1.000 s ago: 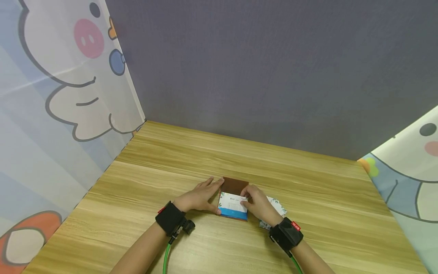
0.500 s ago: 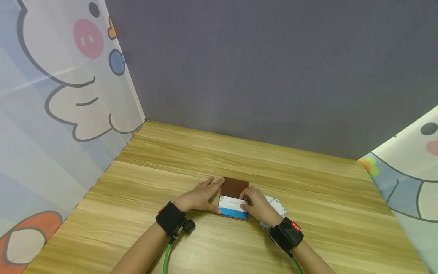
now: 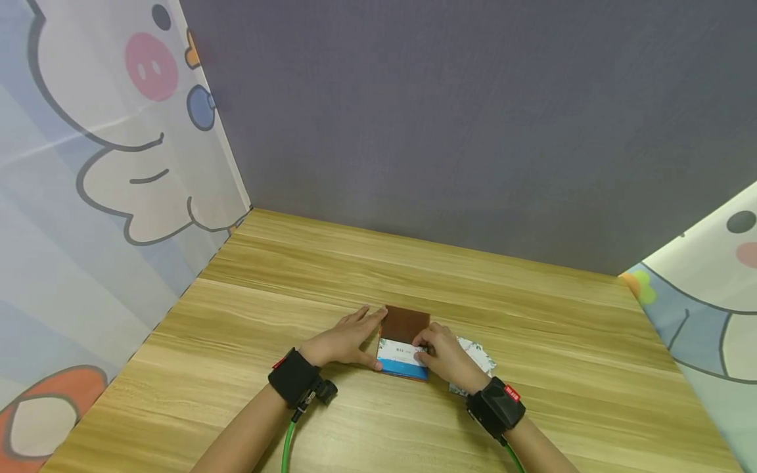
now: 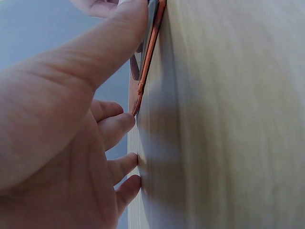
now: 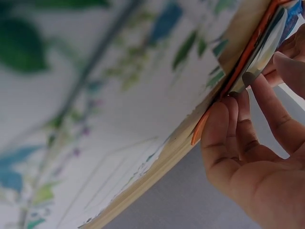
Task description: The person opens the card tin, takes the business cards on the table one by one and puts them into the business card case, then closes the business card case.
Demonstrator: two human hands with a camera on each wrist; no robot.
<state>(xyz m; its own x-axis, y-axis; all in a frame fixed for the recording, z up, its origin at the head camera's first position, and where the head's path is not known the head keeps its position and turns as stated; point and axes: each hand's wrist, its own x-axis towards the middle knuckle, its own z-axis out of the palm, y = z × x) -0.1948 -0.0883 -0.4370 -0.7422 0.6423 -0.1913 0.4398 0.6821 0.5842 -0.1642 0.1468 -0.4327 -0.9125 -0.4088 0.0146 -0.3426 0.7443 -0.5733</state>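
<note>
The right hand (image 3: 440,349) pinches the right side of the leaf-printed white card (image 3: 393,350) at the near half of the opened brown card holder (image 3: 405,324) on the desk (image 3: 284,289); easing it level, unbent, seems best. The left hand (image 3: 345,339), spread and grasping nothing, braces the holder's left edge with thumb and forefinger.

A: How is the head view lit?
B: Evenly and fairly brightly across the table (image 3: 319,256), with a soft pale sheen along its near middle; the wall (image 3: 414,131) is duller. Print on the card (image 3: 397,353) is too small to read.
A: And the wrist views?
B: Dimmer. The left shows the table blurred, with soft shadows beside the fingers (image 4: 125,164); in the right, the nearest paper (image 5: 52,109) is out of focus.
</note>
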